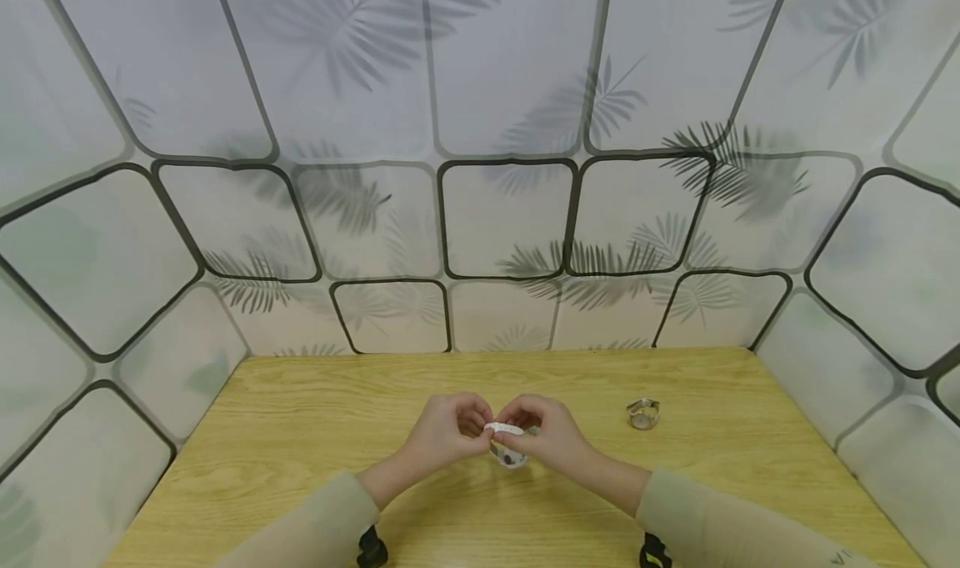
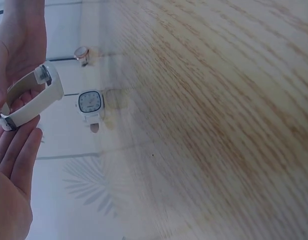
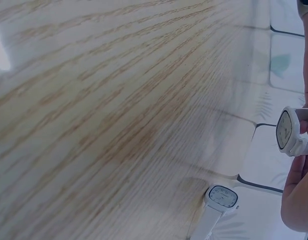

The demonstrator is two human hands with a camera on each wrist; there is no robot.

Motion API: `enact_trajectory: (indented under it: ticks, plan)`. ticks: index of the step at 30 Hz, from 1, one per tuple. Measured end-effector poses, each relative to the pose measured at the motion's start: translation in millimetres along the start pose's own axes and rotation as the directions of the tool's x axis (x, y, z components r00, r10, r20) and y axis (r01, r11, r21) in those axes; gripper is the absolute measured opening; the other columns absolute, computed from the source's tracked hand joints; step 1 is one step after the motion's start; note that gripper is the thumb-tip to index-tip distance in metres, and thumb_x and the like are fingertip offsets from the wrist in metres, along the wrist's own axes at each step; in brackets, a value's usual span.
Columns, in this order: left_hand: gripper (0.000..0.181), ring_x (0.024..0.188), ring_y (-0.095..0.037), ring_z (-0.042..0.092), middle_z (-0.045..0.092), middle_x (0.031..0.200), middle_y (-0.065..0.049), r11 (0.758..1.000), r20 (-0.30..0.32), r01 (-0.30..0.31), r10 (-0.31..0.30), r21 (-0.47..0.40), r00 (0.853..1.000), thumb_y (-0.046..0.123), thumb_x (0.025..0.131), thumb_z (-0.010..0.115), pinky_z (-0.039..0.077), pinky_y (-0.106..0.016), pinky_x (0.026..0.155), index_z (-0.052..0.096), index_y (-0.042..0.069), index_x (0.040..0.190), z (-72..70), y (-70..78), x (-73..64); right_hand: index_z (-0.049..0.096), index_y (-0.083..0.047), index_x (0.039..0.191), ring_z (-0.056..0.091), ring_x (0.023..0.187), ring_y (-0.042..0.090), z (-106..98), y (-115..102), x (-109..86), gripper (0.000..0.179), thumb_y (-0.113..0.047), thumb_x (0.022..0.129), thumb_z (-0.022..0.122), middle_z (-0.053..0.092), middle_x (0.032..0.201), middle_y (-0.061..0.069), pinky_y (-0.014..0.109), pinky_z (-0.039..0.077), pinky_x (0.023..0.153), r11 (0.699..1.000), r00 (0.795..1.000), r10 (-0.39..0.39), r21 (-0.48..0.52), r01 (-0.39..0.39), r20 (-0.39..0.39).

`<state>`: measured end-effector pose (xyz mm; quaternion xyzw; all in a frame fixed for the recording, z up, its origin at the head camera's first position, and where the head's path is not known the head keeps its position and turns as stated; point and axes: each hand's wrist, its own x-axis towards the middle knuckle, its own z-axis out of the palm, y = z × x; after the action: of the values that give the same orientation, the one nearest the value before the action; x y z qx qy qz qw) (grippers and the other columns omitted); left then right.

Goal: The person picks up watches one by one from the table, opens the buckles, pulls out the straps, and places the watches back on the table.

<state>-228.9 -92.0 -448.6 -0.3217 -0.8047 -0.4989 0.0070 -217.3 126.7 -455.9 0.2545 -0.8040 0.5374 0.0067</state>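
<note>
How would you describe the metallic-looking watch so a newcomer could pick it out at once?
On the wooden table, look right of the person's right hand. The metallic-looking watch rests there, by itself. Its shiny, gold-toned look sets it apart from the held white watch and the other white watch on the table.

Your left fingers [image 1: 472, 404] can pass leftward over the surface [image 1: 300, 434]. Rightward, 1 white watch [image 2: 90, 101] and 1 metal watch [image 1: 643, 419] lie in your way.

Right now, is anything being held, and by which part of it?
Yes: a white watch, held by its strap in the left hand and right hand.
</note>
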Motion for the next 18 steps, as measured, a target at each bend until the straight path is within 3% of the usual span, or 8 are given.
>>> enact_trajectory:
  ticks: [18]
  plan:
    - [0.006,0.074,0.001,0.071,0.077,0.085,-0.021,0.993,-0.046,0.027,-0.033,-0.116,0.998,-0.006,0.090,0.072,0.061,-0.016,0.068,0.071,-0.005,0.096,2.2,-6.9,-2.5,0.075,0.000,0.102,0.064,0.081,0.000,-1.1,-2.7,0.2,0.013,-0.009,0.094,0.081,0.075,0.095,0.017,0.025,0.060,0.074,1.000,1.000,-0.008,0.012,0.008,-0.009]
